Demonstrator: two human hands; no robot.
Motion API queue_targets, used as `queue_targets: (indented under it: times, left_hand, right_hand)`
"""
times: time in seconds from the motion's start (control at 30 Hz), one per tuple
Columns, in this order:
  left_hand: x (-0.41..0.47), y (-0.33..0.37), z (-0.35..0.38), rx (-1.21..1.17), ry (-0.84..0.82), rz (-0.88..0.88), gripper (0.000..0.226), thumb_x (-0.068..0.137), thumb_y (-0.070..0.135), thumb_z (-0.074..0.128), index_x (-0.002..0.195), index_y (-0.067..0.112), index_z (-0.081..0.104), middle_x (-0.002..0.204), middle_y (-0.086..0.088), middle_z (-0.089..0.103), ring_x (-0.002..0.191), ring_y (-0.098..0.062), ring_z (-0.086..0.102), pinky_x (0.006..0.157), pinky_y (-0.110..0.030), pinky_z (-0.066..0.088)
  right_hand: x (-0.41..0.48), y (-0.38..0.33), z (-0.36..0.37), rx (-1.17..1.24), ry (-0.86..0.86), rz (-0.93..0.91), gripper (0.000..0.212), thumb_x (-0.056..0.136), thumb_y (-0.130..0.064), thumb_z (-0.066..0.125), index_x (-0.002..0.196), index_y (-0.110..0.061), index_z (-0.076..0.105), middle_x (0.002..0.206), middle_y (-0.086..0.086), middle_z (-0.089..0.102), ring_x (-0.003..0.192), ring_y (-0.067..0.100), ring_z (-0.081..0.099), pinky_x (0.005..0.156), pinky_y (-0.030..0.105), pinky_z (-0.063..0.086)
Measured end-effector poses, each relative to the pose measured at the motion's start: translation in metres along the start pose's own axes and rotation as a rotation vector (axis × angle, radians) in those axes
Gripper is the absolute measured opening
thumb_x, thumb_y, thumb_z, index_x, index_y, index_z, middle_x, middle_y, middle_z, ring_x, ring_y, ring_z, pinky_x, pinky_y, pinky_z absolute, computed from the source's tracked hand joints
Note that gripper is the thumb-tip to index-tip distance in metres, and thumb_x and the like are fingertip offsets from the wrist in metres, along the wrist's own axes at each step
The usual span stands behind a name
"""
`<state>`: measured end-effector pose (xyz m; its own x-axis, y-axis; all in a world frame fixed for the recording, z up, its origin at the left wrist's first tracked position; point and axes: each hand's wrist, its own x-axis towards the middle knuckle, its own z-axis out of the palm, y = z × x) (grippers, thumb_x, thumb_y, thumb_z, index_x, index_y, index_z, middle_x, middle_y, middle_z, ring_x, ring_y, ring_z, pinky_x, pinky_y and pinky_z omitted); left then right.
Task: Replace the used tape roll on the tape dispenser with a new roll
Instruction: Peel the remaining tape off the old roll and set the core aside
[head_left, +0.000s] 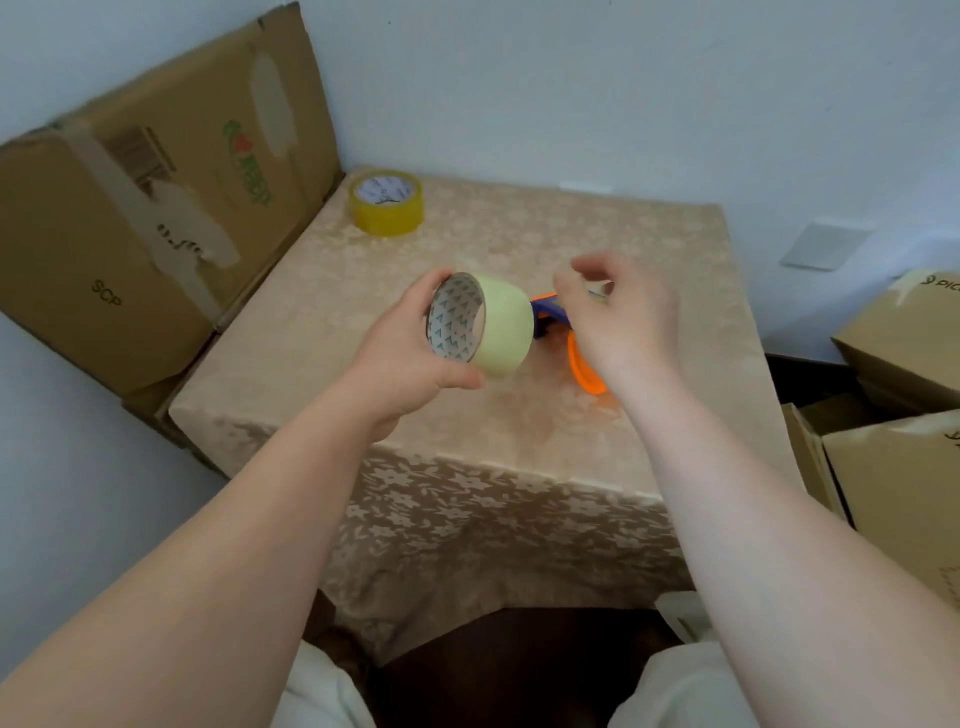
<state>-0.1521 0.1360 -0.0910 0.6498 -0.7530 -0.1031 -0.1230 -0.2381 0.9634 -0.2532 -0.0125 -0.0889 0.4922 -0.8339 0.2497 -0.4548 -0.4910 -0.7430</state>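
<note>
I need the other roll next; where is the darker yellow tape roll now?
In the head view, the darker yellow tape roll lies flat at the table's far left corner, beside the leaning cardboard box.

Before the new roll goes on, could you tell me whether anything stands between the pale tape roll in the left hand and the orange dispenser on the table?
Only the right hand, raised and blurred above the orange and blue plastic tape dispenser, covers part of it. The pale yellow tape roll in the left hand sits right beside the dispenser with nothing else between.
</note>
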Motion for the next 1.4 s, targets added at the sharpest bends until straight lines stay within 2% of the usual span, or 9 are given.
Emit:
queue_targets:
  times: [0.2, 0.33, 0.47, 0.6, 0.67, 0.77, 1.1, 1.27, 1.4]
  left_hand:
    - [-0.001, 0.005, 0.006, -0.061, -0.078, 0.006, 0.101, 0.060, -0.009, 0.075, 0.139, 0.038, 0.033, 0.119, 0.023, 0.046, 0.120, -0.017, 0.053, 0.084, -0.029, 0.053]
    - [-0.004, 0.009, 0.008, -0.084, -0.083, -0.060, 0.098, 0.069, 0.004, 0.075, 0.143, 0.041, 0.023, 0.151, 0.006, 0.031, 0.133, -0.020, 0.039, 0.099, -0.039, 0.046]
    - [-0.002, 0.017, 0.009, -0.144, -0.008, -0.106, 0.062, 0.075, 0.018, 0.072, 0.131, 0.029, 0.048, 0.135, -0.001, 0.051, 0.123, -0.020, 0.050, 0.102, -0.045, 0.042]
    - [0.001, 0.021, 0.014, -0.140, 0.025, -0.066, 0.018, 0.081, 0.016, 0.066, 0.097, 0.025, 0.065, 0.094, 0.002, 0.066, 0.095, -0.009, 0.061, 0.091, -0.031, 0.044]
    - [0.002, 0.021, 0.015, -0.159, 0.043, -0.002, 0.017, 0.082, 0.010, 0.064, 0.090, 0.025, 0.065, 0.084, 0.002, 0.064, 0.073, 0.004, 0.061, 0.071, -0.011, 0.046]
    - [0.002, 0.023, 0.018, -0.168, 0.052, 0.069, 0.018, 0.082, 0.003, 0.062, 0.088, 0.021, 0.064, 0.077, 0.002, 0.062, 0.056, 0.010, 0.057, 0.054, -0.002, 0.040]
    - [-0.003, 0.026, 0.016, -0.055, -0.088, 0.053, 0.015, 0.079, -0.001, 0.064, 0.082, 0.013, 0.066, 0.085, -0.004, 0.065, 0.081, -0.010, 0.058, 0.079, -0.017, 0.048]
    - [-0.005, 0.033, 0.019, -0.127, 0.010, 0.047, 0.014, 0.084, 0.005, 0.060, 0.080, 0.018, 0.063, 0.071, 0.008, 0.063, 0.052, 0.011, 0.056, 0.050, 0.000, 0.037]
    - [-0.006, 0.035, 0.017, -0.150, 0.023, 0.043, 0.016, 0.086, 0.005, 0.058, 0.078, 0.018, 0.064, 0.060, 0.014, 0.064, 0.049, 0.010, 0.055, 0.048, 0.000, 0.036]
  right_hand:
    - [-0.016, -0.011, -0.007, 0.642, -0.586, 0.412, 0.016, 0.087, -0.034, 0.061, 0.087, -0.018, 0.066, 0.086, 0.001, 0.071, 0.076, 0.018, 0.067, 0.062, 0.027, 0.053]
    - [-0.014, -0.010, -0.010, 0.932, -0.599, 0.519, 0.008, 0.087, -0.011, 0.062, 0.085, -0.017, 0.066, 0.082, 0.003, 0.072, 0.073, 0.016, 0.069, 0.064, 0.028, 0.057]
    - [-0.011, -0.008, -0.009, 0.931, -0.636, 0.416, 0.016, 0.086, -0.004, 0.060, 0.085, -0.017, 0.069, 0.078, -0.002, 0.074, 0.076, 0.012, 0.069, 0.088, 0.030, 0.050]
    - [-0.012, -0.010, -0.010, 0.866, -0.646, 0.345, 0.018, 0.084, -0.005, 0.061, 0.080, -0.020, 0.070, 0.073, -0.010, 0.073, 0.083, 0.009, 0.064, 0.100, 0.032, 0.038]
    - [-0.013, -0.010, -0.011, 0.857, -0.644, 0.324, 0.017, 0.083, -0.006, 0.063, 0.080, -0.020, 0.072, 0.076, -0.008, 0.073, 0.088, 0.014, 0.063, 0.104, 0.037, 0.038]
    - [-0.014, -0.011, -0.014, 0.834, -0.633, 0.332, 0.016, 0.083, -0.011, 0.064, 0.074, -0.022, 0.071, 0.073, -0.010, 0.072, 0.082, 0.010, 0.062, 0.093, 0.031, 0.040]
    - [-0.007, -0.008, -0.024, 0.881, -0.541, 0.456, 0.010, 0.082, -0.013, 0.068, 0.080, -0.021, 0.061, 0.081, -0.004, 0.069, 0.081, 0.011, 0.061, 0.094, 0.032, 0.039]
    - [-0.009, -0.007, -0.016, 0.839, -0.573, 0.417, 0.012, 0.082, -0.013, 0.067, 0.075, -0.021, 0.061, 0.078, -0.003, 0.065, 0.085, 0.015, 0.058, 0.095, 0.033, 0.039]
    - [-0.012, -0.005, -0.010, 0.733, -0.517, 0.327, 0.017, 0.074, -0.021, 0.075, 0.081, -0.022, 0.060, 0.089, -0.002, 0.066, 0.081, 0.012, 0.062, 0.066, 0.016, 0.050]
